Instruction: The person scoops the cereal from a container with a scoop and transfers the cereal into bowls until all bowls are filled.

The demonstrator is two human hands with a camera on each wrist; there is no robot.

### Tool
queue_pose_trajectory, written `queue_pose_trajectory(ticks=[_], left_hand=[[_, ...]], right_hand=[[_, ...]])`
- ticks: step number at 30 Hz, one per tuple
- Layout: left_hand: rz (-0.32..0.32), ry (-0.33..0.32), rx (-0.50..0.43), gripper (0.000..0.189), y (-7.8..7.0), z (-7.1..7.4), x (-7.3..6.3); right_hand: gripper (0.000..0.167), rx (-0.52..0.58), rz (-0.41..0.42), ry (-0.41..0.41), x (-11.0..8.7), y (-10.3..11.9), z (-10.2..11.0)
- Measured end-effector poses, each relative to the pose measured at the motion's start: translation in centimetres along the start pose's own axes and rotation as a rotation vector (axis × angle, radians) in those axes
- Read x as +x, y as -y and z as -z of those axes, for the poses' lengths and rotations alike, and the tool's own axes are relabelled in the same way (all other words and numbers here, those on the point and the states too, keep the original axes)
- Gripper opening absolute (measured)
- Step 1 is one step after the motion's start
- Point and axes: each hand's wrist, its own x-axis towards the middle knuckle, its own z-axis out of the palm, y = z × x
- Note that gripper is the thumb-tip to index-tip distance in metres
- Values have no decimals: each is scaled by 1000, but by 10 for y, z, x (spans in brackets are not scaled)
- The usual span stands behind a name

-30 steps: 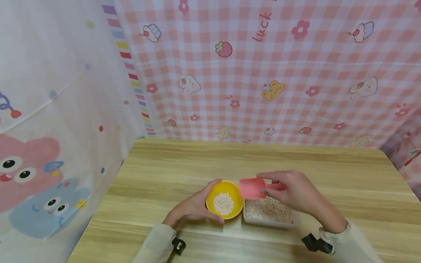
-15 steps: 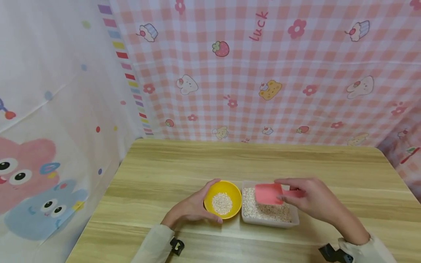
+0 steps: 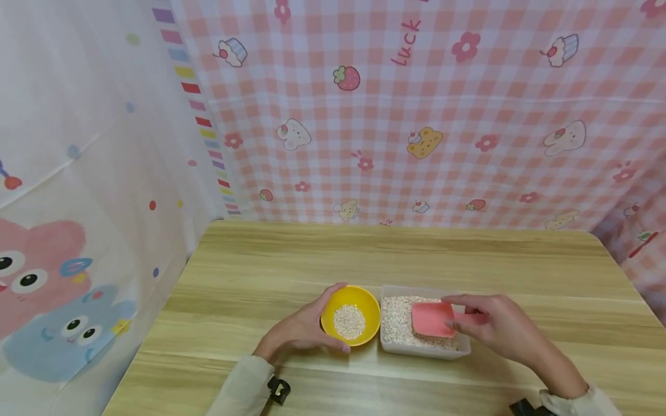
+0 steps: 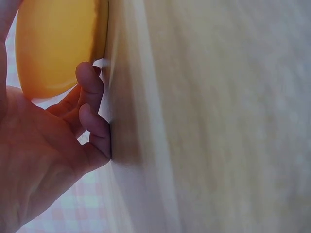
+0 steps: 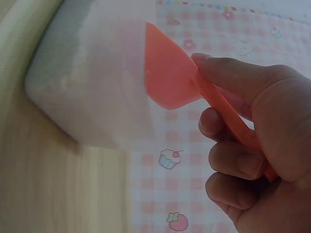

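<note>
My left hand (image 3: 303, 325) grips a yellow bowl (image 3: 370, 315) from its left side, thumb along the near rim and fingers at the far rim. Pale oat flakes (image 3: 350, 322) lie in the bottom of the bowl. In the left wrist view the fingers curl at the bowl's outer wall, close over the tabletop. My right hand (image 3: 499, 323) holds a pink scoop (image 3: 433, 319) by its handle. The scoop's blade dips inside a translucent plastic box (image 3: 424, 351) of oat flakes, its front edge down at the flakes. In the right wrist view the box wall partly hides the blade.
Both containers stand side by side on a wood-grain table (image 3: 291, 260), the box right of the bowl. A pink checked cloth (image 3: 395, 173) hangs behind the table, and a white printed cloth (image 3: 104, 173) hangs at the left.
The right hand has carried the scoop rightward from the bowl's right rim, over the box and down to the flakes. The left hand keeps its grip on the bowl.
</note>
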Motion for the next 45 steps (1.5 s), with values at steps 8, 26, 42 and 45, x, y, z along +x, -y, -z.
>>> queue_pose_trajectory(ticks=[8, 26, 42, 45], left_hand=[[11, -4, -3, 117, -2, -1, -1], [-115, -297, 270, 99, -48, -13, -1], [-65, -125, 323, 107, -87, -42, 14], [-45, -115, 328, 108, -87, -44, 16]], right_hand=[[33, 14, -11, 42, -3, -5, -9], [39, -72, -67, 190, 1, 1, -4], [37, -65, -25, 129, 2, 1, -14], [37, -64, -26, 127, 3, 1, -16]])
